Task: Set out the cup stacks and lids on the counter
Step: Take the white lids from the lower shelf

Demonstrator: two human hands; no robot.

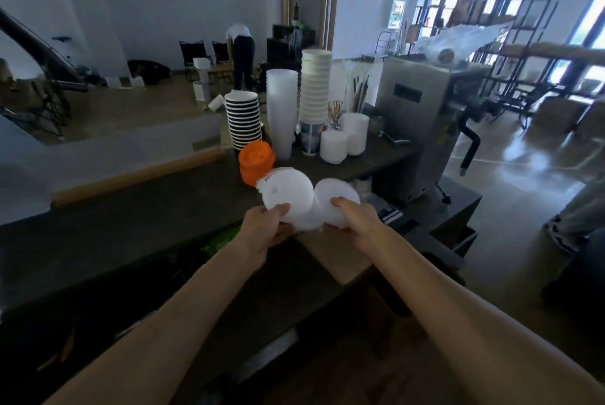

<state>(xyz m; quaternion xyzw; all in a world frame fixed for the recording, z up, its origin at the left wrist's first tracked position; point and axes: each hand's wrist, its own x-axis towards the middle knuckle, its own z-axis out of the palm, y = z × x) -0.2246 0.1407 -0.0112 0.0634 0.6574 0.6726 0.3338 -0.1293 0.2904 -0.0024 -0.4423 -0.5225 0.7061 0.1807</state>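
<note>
Two white lids (304, 198), one per hand (left (266, 229), right (355, 221)), held above the counter's (147, 224) bare near edge.

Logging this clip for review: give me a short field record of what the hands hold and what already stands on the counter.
left hand: holds white lid stack
right hand: holds second white lid stack
counter: dark, long
orange lids: on counter
black-banded cups: upright stack
clear cups: tall stack
white cups: tallest stack
machine: metal, at counter's right end
</note>
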